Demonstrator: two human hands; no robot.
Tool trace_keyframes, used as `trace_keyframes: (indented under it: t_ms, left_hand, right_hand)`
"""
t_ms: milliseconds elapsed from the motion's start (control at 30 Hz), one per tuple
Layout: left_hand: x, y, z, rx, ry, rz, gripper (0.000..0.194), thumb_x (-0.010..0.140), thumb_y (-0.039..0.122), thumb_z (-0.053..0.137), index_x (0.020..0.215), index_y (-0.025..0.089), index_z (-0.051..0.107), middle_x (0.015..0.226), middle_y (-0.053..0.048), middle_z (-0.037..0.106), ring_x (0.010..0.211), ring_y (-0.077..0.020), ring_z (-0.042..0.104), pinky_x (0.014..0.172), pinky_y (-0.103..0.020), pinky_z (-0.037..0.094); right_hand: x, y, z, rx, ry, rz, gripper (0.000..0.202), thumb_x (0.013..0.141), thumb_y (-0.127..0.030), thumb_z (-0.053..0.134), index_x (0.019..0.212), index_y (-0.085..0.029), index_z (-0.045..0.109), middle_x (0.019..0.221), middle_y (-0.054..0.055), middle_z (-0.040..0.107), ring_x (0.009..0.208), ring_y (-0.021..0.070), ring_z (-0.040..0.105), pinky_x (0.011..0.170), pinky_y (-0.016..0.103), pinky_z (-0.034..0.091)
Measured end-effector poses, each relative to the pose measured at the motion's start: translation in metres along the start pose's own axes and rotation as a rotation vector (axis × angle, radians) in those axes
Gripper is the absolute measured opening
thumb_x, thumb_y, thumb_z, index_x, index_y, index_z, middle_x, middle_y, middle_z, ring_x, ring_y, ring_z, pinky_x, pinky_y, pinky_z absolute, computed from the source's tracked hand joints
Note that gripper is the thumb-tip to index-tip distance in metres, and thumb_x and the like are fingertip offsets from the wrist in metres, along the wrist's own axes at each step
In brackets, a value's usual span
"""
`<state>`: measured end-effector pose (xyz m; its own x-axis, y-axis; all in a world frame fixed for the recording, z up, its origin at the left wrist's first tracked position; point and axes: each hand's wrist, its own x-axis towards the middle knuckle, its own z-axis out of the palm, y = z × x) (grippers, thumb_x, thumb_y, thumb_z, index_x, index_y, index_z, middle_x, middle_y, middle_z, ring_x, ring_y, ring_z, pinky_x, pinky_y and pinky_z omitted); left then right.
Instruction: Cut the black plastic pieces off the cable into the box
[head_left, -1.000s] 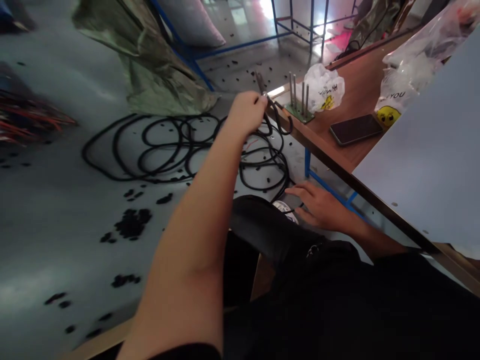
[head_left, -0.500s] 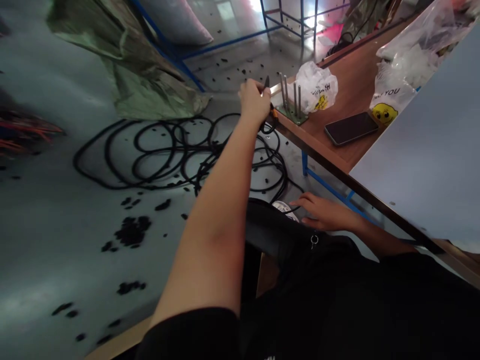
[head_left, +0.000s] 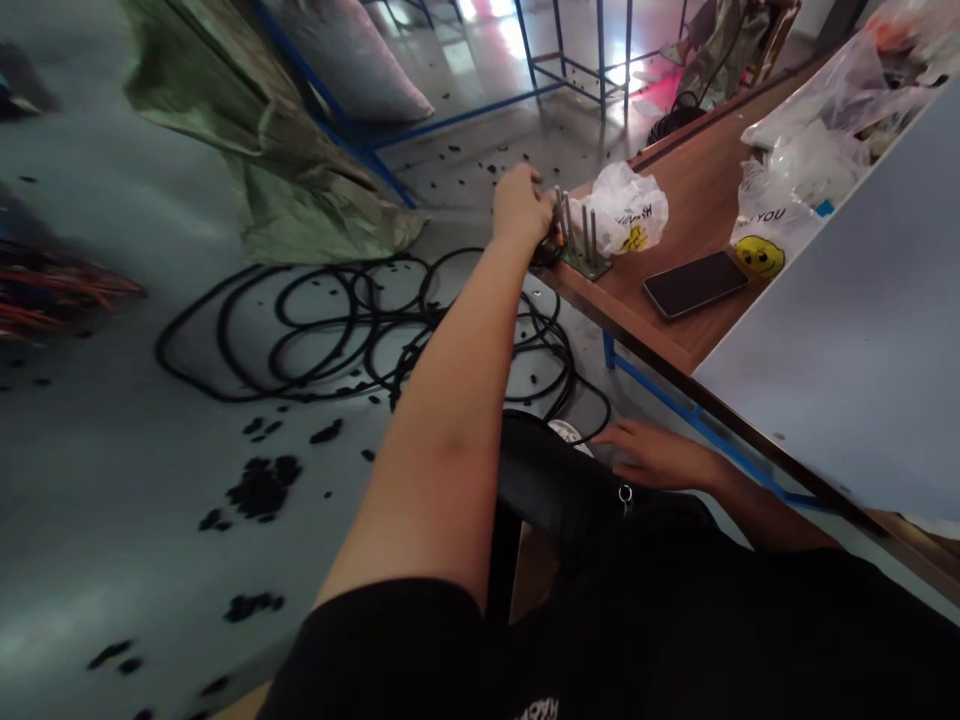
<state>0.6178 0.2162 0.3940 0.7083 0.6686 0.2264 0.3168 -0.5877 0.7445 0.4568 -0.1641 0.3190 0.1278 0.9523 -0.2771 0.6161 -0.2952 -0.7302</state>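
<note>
My left hand (head_left: 525, 208) is at the near corner of the brown table, beside a green metal plate (head_left: 586, 262) with several upright pins. Its fingers are curled together, and what they hold is hidden. Just below them, at the table edge, is a dark item with an orange part (head_left: 553, 245). Low by my lap, my right hand (head_left: 656, 455) has its fingers apart, with the fingertips beside a loop of black cable (head_left: 606, 405). More black cable lies in wide coils on the floor, under and beside my left forearm.
On the brown table (head_left: 686, 335) are a phone (head_left: 697, 284), a crumpled white bag (head_left: 626, 205) and a smiley-face bag (head_left: 772, 235). A pale panel (head_left: 847, 310) covers its right part. Black scraps (head_left: 262, 488) dot the floor. Green cloth (head_left: 300, 210) hangs by a blue frame.
My left hand has turned and moved slightly right, closer to the pins. The dark pointed tip that stuck up from it no longer shows. The view has shifted a little.
</note>
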Motion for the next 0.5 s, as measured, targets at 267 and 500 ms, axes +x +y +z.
trace_keyframes:
  t_ms: [267, 500]
  left_hand:
    - [-0.327, -0.108, -0.051, -0.104, -0.741, -0.004, 0.049, 0.101, 0.073, 0.065, 0.107, 0.025, 0.073, 0.096, -0.008, 0.078, 0.089, -0.0302, 0.076, 0.090, -0.050, 0.069]
    - [-0.519, -0.140, -0.058, -0.255, -1.132, -0.165, 0.028, 0.095, 0.056, 0.071, 0.091, 0.028, 0.071, 0.098, -0.009, 0.080, 0.093, -0.0344, 0.079, 0.091, -0.047, 0.064]
  right_hand:
    - [-0.004, 0.044, 0.001, -0.124, -0.007, 0.136, 0.042, 0.116, -0.021, 0.062, 0.157, -0.018, 0.070, 0.155, 0.018, 0.073, 0.142, 0.0318, 0.075, 0.123, 0.048, 0.059]
    - [0.002, 0.038, -0.008, -0.242, -0.061, 0.172, 0.044, 0.114, -0.024, 0.066, 0.157, -0.018, 0.071, 0.157, 0.018, 0.073, 0.130, 0.0311, 0.079, 0.113, 0.043, 0.060]
